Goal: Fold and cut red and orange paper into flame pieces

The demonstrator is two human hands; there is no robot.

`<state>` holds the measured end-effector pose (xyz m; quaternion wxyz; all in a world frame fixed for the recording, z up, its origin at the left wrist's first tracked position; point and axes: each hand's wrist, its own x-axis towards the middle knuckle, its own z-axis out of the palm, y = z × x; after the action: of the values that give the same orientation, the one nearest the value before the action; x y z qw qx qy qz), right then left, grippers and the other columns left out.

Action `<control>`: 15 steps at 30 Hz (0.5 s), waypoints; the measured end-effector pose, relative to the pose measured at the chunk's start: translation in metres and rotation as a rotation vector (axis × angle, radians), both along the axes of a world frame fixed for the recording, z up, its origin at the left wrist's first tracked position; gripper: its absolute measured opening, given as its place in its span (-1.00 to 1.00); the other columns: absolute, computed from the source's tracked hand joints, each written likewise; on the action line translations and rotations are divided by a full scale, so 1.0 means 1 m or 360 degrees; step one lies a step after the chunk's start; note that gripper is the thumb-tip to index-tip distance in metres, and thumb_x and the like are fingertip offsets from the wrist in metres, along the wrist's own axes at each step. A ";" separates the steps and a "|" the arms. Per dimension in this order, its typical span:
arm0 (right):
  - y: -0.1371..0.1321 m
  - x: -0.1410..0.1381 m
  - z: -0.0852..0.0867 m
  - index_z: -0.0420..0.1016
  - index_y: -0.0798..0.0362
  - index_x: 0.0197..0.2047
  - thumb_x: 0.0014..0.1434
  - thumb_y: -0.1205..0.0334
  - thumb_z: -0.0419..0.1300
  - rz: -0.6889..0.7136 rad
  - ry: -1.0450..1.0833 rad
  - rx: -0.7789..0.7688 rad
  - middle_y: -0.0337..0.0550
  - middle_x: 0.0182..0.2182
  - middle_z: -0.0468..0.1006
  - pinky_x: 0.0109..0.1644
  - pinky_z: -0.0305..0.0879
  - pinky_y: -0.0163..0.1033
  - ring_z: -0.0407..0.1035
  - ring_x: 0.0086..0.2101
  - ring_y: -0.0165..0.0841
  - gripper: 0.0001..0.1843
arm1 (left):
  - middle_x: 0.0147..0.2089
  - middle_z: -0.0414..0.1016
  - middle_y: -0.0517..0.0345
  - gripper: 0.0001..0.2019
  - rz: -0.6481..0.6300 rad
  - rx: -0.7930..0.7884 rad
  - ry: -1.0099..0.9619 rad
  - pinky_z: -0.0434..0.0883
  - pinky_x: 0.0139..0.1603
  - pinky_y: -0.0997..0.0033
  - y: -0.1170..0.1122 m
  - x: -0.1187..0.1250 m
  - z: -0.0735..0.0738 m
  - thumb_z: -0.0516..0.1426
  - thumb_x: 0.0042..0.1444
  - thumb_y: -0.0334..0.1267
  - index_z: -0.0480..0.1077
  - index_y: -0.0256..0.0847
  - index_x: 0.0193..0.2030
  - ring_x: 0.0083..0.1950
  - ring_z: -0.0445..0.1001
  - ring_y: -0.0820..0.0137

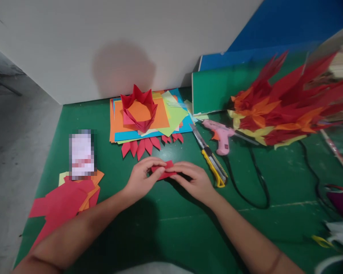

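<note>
A small folded piece of red paper (pixel 166 175) is pinched between my two hands, just above the green table. My left hand (pixel 144 174) grips its left part with thumb and fingers, while my right hand (pixel 193 179) pinches its right side. Behind them, red folded paper petals (pixel 144 147) lie in a row. A red pointed paper ring (pixel 140 123) rests on a stack of coloured paper sheets (pixel 162 110). To the right of my right hand is a yellow utility knife (pixel 213 165) with its blade out.
A pink glue gun (pixel 223 135) with a black cord (pixel 263 190) lies past the knife. Red, orange and yellow paper flames (pixel 286 106) stand at right, by a green board (pixel 214 91). Red paper scraps (pixel 68 196) and a blurred-out item (pixel 81 154) lie left on the green table (pixel 188 236).
</note>
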<state>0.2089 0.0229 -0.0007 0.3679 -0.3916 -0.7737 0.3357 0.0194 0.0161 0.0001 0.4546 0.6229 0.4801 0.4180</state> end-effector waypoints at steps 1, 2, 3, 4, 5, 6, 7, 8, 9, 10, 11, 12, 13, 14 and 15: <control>0.000 0.000 0.000 0.56 -0.04 -0.22 0.19 0.27 0.19 -0.0029 0.0015 -0.0018 -0.15 -0.31 0.62 -0.13 0.41 -0.23 0.49 -0.26 -0.33 -0.87 | -0.18 0.55 0.03 -0.88 -0.0019 0.0083 0.0019 0.46 -0.10 0.36 0.000 0.000 0.000 0.18 0.12 -0.23 0.48 -0.20 -0.24 -0.15 0.51 0.36; 0.000 0.000 0.000 0.56 -0.04 -0.26 0.18 0.26 0.20 -0.0062 0.0034 -0.0039 -0.15 -0.32 0.62 -0.13 0.41 -0.23 0.49 -0.26 -0.32 -0.89 | -0.18 0.55 0.02 -0.84 -0.0043 0.0164 0.0038 0.46 -0.09 0.36 -0.001 0.001 0.000 0.22 0.07 -0.20 0.48 -0.20 -0.22 -0.14 0.52 0.35; 0.000 -0.001 0.001 0.56 -0.03 -0.29 0.17 0.25 0.21 -0.0098 0.0055 -0.0070 -0.14 -0.34 0.62 -0.14 0.41 -0.22 0.49 -0.26 -0.31 -0.91 | -0.18 0.55 0.02 -0.79 -0.0068 0.0236 0.0063 0.46 -0.08 0.35 -0.001 0.001 0.000 0.27 0.03 -0.19 0.48 -0.21 -0.21 -0.14 0.52 0.34; 0.000 -0.001 0.001 0.56 -0.03 -0.32 0.16 0.24 0.22 -0.0133 0.0079 -0.0110 -0.14 -0.35 0.61 -0.14 0.42 -0.21 0.49 -0.26 -0.31 -0.92 | -0.18 0.56 0.02 -0.76 -0.0089 0.0296 0.0091 0.46 -0.09 0.35 -0.001 0.002 0.000 0.29 -0.01 -0.18 0.48 -0.21 -0.21 -0.14 0.52 0.33; -0.001 -0.002 0.001 0.55 -0.02 -0.35 0.15 0.23 0.23 -0.0166 0.0111 -0.0159 -0.14 -0.35 0.60 -0.15 0.42 -0.21 0.49 -0.26 -0.30 -0.92 | -0.19 0.56 0.02 -0.76 -0.0097 0.0342 0.0119 0.47 -0.10 0.36 -0.001 0.002 0.000 0.30 -0.01 -0.19 0.48 -0.21 -0.21 -0.15 0.52 0.33; -0.002 -0.003 0.000 0.54 -0.01 -0.37 0.14 0.22 0.24 -0.0196 0.0154 -0.0219 -0.13 -0.36 0.60 -0.16 0.42 -0.21 0.48 -0.28 -0.31 -0.92 | -0.20 0.57 0.02 -0.79 -0.0095 0.0375 0.0148 0.47 -0.12 0.37 -0.001 0.002 0.001 0.29 0.00 -0.20 0.48 -0.21 -0.22 -0.16 0.52 0.34; -0.002 -0.004 -0.001 0.53 0.00 -0.38 0.12 0.20 0.25 -0.0221 0.0209 -0.0291 -0.13 -0.36 0.59 -0.18 0.42 -0.22 0.48 -0.30 -0.32 -0.91 | -0.22 0.57 0.03 -0.83 -0.0082 0.0397 0.0172 0.47 -0.15 0.39 -0.001 0.003 0.001 0.27 0.03 -0.22 0.48 -0.21 -0.25 -0.18 0.53 0.35; -0.003 -0.005 -0.001 0.51 0.01 -0.39 0.11 0.19 0.26 -0.0238 0.0273 -0.0373 -0.13 -0.36 0.58 -0.20 0.42 -0.22 0.48 -0.32 -0.33 -0.90 | -0.24 0.58 0.05 -0.88 -0.0064 0.0405 0.0189 0.48 -0.18 0.41 -0.001 0.003 0.001 0.25 0.06 -0.23 0.48 -0.21 -0.28 -0.21 0.53 0.37; -0.004 -0.006 -0.003 0.48 0.02 -0.40 0.10 0.18 0.27 -0.0254 0.0341 -0.0459 -0.14 -0.36 0.57 -0.23 0.42 -0.24 0.47 -0.35 -0.34 -0.89 | -0.27 0.58 0.06 -0.90 -0.0044 0.0402 0.0199 0.48 -0.23 0.44 -0.002 0.003 0.001 0.23 0.08 -0.24 0.48 -0.21 -0.30 -0.25 0.53 0.39; -0.004 -0.007 -0.004 0.45 0.02 -0.40 0.08 0.16 0.29 -0.0275 0.0412 -0.0534 -0.15 -0.38 0.56 -0.26 0.42 -0.25 0.46 -0.37 -0.36 -0.86 | -0.29 0.58 0.07 -0.91 -0.0021 0.0387 0.0205 0.48 -0.27 0.46 -0.002 0.004 0.001 0.21 0.09 -0.25 0.48 -0.21 -0.32 -0.28 0.53 0.41; -0.005 -0.007 -0.004 0.43 0.02 -0.39 0.05 0.15 0.31 -0.0300 0.0473 -0.0598 -0.17 -0.40 0.54 -0.28 0.41 -0.26 0.45 -0.39 -0.37 -0.83 | -0.32 0.58 0.09 -0.91 0.0001 0.0361 0.0210 0.48 -0.30 0.49 -0.003 0.004 0.001 0.21 0.10 -0.24 0.48 -0.21 -0.34 -0.31 0.53 0.42; -0.004 -0.007 -0.005 0.41 0.02 -0.37 0.03 0.14 0.33 -0.0321 0.0516 -0.0652 -0.19 -0.42 0.53 -0.30 0.41 -0.27 0.44 -0.40 -0.38 -0.80 | -0.34 0.58 0.10 -0.91 0.0023 0.0326 0.0212 0.47 -0.33 0.50 -0.003 0.004 0.000 0.21 0.10 -0.24 0.48 -0.21 -0.35 -0.34 0.52 0.43; -0.004 -0.007 -0.005 0.40 0.02 -0.33 0.01 0.13 0.34 -0.0335 0.0540 -0.0700 -0.21 -0.43 0.52 -0.31 0.41 -0.28 0.44 -0.41 -0.38 -0.77 | -0.36 0.58 0.11 -0.91 0.0043 0.0285 0.0206 0.48 -0.34 0.51 -0.004 0.005 0.000 0.21 0.09 -0.24 0.48 -0.21 -0.35 -0.37 0.52 0.45; -0.003 -0.007 -0.005 0.41 0.02 -0.29 0.00 0.12 0.34 -0.0339 0.0549 -0.0743 -0.22 -0.44 0.52 -0.30 0.41 -0.28 0.44 -0.41 -0.38 -0.75 | -0.37 0.58 0.12 -0.91 0.0058 0.0238 0.0189 0.48 -0.35 0.52 -0.004 0.005 -0.001 0.21 0.08 -0.25 0.49 -0.21 -0.34 -0.39 0.52 0.46; -0.003 -0.007 -0.004 0.42 0.02 -0.26 0.00 0.11 0.34 -0.0333 0.0545 -0.0781 -0.21 -0.44 0.53 -0.30 0.41 -0.27 0.44 -0.41 -0.38 -0.73 | -0.37 0.58 0.13 -0.91 0.0067 0.0191 0.0160 0.49 -0.35 0.53 -0.005 0.005 -0.001 0.22 0.08 -0.25 0.49 -0.22 -0.33 -0.40 0.52 0.47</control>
<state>0.2018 0.0203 -0.0046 0.4198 -0.4838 -0.5520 0.5338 0.0248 0.0115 -0.0013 0.3830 0.6590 0.4895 0.4237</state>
